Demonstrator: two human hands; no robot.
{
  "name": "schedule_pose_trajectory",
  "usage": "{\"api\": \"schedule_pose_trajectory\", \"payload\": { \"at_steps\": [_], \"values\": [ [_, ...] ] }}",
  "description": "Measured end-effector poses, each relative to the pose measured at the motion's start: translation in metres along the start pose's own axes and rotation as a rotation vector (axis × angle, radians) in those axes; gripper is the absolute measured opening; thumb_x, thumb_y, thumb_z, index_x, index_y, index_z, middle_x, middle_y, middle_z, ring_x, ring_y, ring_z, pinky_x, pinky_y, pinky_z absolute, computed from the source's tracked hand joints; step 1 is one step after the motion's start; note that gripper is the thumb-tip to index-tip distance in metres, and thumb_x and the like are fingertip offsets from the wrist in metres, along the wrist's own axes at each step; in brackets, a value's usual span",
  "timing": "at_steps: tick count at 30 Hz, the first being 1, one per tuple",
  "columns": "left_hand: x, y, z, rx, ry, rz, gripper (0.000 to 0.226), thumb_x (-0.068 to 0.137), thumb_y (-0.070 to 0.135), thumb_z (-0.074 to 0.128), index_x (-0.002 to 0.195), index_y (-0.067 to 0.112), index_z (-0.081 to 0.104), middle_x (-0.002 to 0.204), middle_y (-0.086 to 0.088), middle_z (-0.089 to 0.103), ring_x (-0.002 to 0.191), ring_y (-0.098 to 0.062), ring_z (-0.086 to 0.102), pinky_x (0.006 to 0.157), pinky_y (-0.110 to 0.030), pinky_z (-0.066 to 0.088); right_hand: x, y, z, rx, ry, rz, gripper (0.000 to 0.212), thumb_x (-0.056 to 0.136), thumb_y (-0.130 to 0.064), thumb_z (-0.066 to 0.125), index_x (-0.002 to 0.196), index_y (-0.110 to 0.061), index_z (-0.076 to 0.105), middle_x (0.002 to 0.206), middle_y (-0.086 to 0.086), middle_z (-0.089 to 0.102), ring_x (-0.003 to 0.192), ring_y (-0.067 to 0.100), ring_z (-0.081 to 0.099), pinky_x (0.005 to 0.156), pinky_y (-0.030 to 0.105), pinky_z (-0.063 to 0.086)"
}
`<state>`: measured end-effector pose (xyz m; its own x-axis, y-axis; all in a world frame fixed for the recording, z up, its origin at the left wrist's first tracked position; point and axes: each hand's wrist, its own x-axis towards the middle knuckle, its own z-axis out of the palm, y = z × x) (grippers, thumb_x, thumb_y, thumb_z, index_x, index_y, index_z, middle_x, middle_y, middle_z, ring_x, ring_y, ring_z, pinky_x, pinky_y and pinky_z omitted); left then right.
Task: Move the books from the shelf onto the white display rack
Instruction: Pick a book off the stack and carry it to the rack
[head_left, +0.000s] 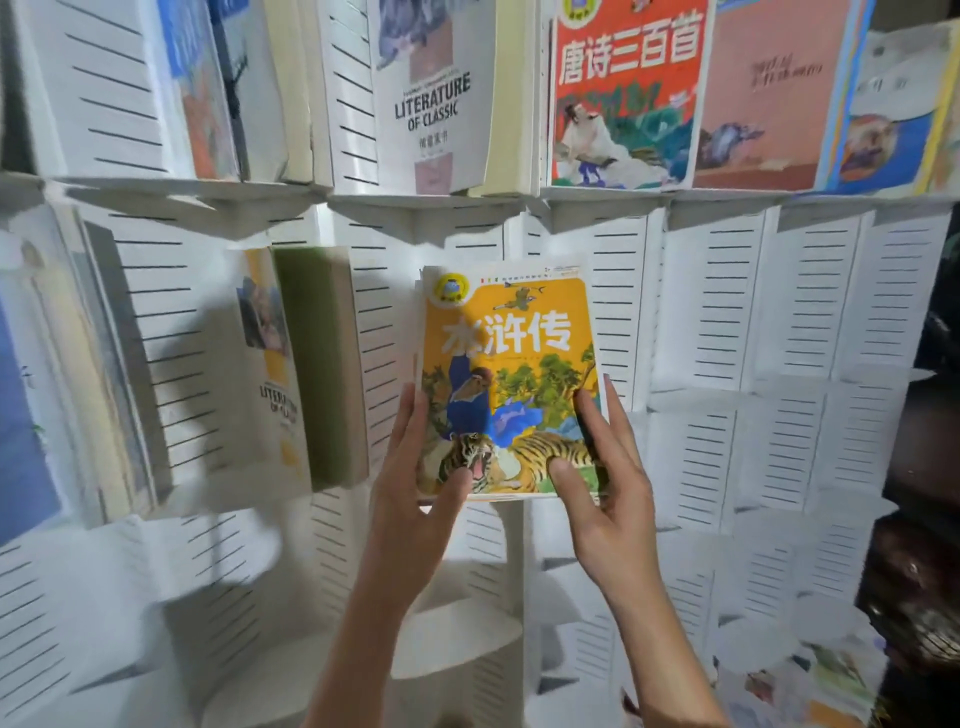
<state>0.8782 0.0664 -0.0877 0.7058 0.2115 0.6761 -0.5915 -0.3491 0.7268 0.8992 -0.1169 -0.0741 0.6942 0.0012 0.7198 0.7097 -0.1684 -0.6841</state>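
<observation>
Both sets of fingers clamp my yellow book (506, 384): left hand (415, 467) at seven o'clock, right hand (605, 467) at five; I'd keep it upright, lowering squarely into the white display rack (727, 312) pocket

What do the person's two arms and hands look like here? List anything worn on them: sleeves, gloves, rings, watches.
Both forearms are bare as far as the view shows: no sleeves in sight. The left hand and the right hand wear no gloves, and no ring, watch or bracelet shows on fingers or wrists. The nails look short and unpainted, though the picture is too soft to be sure.
</observation>
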Motion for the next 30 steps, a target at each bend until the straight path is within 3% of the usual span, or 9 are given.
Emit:
{"api": "schedule_pose_trajectory", "payload": {
  "at_steps": [3,6,10,12,18,20,23,27,30],
  "values": [
    [0.018,-0.022,-0.001,0.017,-0.034,0.019,0.078,0.091,0.04,0.059,0.157,0.038,0.019,0.165,0.008,0.02,0.149,-0.024,0.029,0.109,-0.048,0.045,0.014,0.017,0.01,-0.006,0.013,-0.039,0.056,0.093,-0.033,0.056,0.146,-0.033,0.04,0.162,-0.018,0.02,0.15,0.015,0.023,0.114,0.058,0.033],
    [0.031,-0.034,-0.001,0.053,-0.024,-0.048,0.08,0.088,0.035,0.061,0.154,0.047,0.018,0.164,0.01,0.021,0.149,-0.016,0.027,0.112,-0.055,0.04,0.023,0.03,0.02,-0.055,-0.006,-0.062,0.056,0.094,-0.032,0.055,0.148,-0.034,0.038,0.162,-0.021,0.017,0.149,0.012,0.022,0.116,0.058,0.029],
    [0.045,-0.05,0.004,0.135,-0.052,-0.199,0.084,0.087,0.025,0.063,0.155,0.044,0.017,0.161,0.015,0.028,0.147,-0.009,0.029,0.116,-0.049,0.036,0.033,0.043,0.03,-0.139,-0.042,-0.091,0.059,0.094,-0.018,0.059,0.149,-0.025,0.039,0.162,-0.018,0.018,0.139,-0.01,0.021,0.109,0.009,0.023],
    [0.052,-0.06,0.006,0.185,-0.052,-0.255,0.077,0.094,0.02,0.063,0.157,0.037,0.021,0.158,0.013,0.034,0.144,-0.009,0.034,0.116,-0.048,0.037,0.035,0.05,0.035,-0.175,-0.063,-0.097,0.061,0.094,-0.012,0.06,0.15,-0.02,0.038,0.162,-0.013,0.02,0.133,-0.015,0.021,0.101,-0.001,0.019],
    [0.057,-0.058,0.018,0.287,0.012,-0.275,0.074,0.095,0.012,0.064,0.157,0.025,0.026,0.156,0.005,0.039,0.142,-0.012,0.039,0.116,-0.041,0.036,0.035,0.074,0.046,-0.239,-0.043,-0.116,0.06,0.096,-0.015,0.056,0.152,-0.023,0.036,0.163,-0.019,0.015,0.133,0.0,0.027,0.106,0.006,0.017],
    [0.057,-0.054,0.018,0.341,0.029,-0.273,0.071,0.095,0.023,0.063,0.157,0.024,0.028,0.158,0.005,0.035,0.144,-0.013,0.034,0.117,-0.044,0.035,0.033,0.08,0.053,-0.259,-0.03,-0.12,0.061,0.097,-0.015,0.056,0.153,-0.025,0.033,0.164,-0.016,0.015,0.129,0.01,0.031,0.105,0.005,0.017],
    [0.052,-0.04,0.022,0.413,-0.006,-0.231,0.064,0.094,0.049,0.04,0.155,0.03,0.032,0.163,0.009,0.025,0.15,-0.011,0.02,0.121,-0.044,0.028,0.029,0.088,0.062,-0.291,-0.02,-0.127,0.063,0.098,-0.017,0.054,0.154,-0.031,0.028,0.164,-0.012,0.013,0.128,0.012,0.028,0.106,0.005,0.016],
    [0.044,-0.029,0.031,0.385,-0.097,-0.173,0.053,0.1,0.051,0.025,0.151,0.038,0.028,0.164,0.009,0.02,0.153,-0.013,0.009,0.124,-0.045,0.016,0.027,0.093,0.069,-0.331,-0.041,-0.13,0.061,0.101,-0.028,0.047,0.155,-0.039,0.02,0.165,-0.013,0.007,0.131,0.01,0.023,0.109,0.006,0.012],
    [0.047,-0.034,0.026,0.504,-0.16,0.019,0.031,0.099,0.03,0.041,0.128,0.02,0.048,0.148,-0.011,0.049,0.142,-0.038,0.037,0.106,-0.066,0.039,0.027,0.094,0.067,-0.372,-0.06,-0.151,0.061,0.101,-0.033,0.046,0.155,-0.04,0.018,0.164,-0.017,0.004,0.135,0.005,0.02,0.112,0.012,0.017]
  ]
}}
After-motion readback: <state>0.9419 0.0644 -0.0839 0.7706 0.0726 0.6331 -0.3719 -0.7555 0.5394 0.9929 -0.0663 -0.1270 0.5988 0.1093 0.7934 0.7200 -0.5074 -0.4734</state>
